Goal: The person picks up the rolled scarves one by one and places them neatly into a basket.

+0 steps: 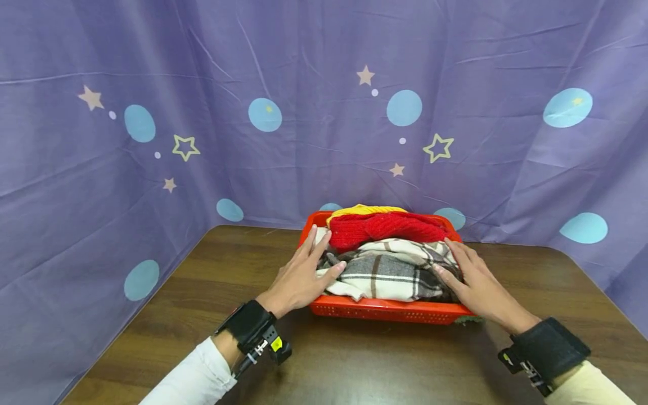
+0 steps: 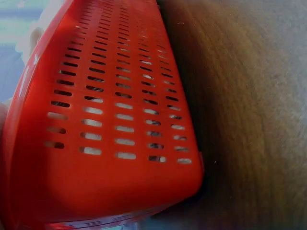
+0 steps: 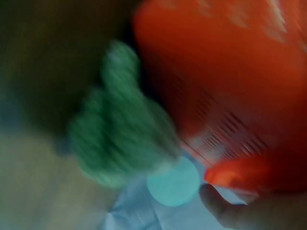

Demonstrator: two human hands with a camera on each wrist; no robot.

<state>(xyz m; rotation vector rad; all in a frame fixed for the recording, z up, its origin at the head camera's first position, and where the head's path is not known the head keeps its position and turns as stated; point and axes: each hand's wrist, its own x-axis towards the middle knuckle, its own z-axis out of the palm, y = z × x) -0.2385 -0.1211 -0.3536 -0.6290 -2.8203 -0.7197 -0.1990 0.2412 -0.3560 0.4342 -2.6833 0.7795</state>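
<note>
A red plastic basket (image 1: 385, 312) with slotted walls stands on the table, filled with folded fabric. At its near side lies a grey, white and brown plaid cloth (image 1: 390, 273); behind it come a red knitted piece (image 1: 387, 226) and a yellow one (image 1: 364, 209). My left hand (image 1: 300, 277) rests at the basket's left end, fingers extended along the rim and thumb over the plaid cloth. At the right end, my right hand (image 1: 478, 286) lies with straight fingers across the rim, its thumb on the cloth. The basket's perforated wall (image 2: 120, 110) fills much of the left wrist view.
A green knitted item (image 3: 120, 124) sits against the basket's right end, mostly hidden in the head view. Brown wooden tabletop (image 1: 364, 360) extends around the basket. Behind hangs a purple curtain (image 1: 324, 67) with stars and blue balloon shapes, close to the table's back edge.
</note>
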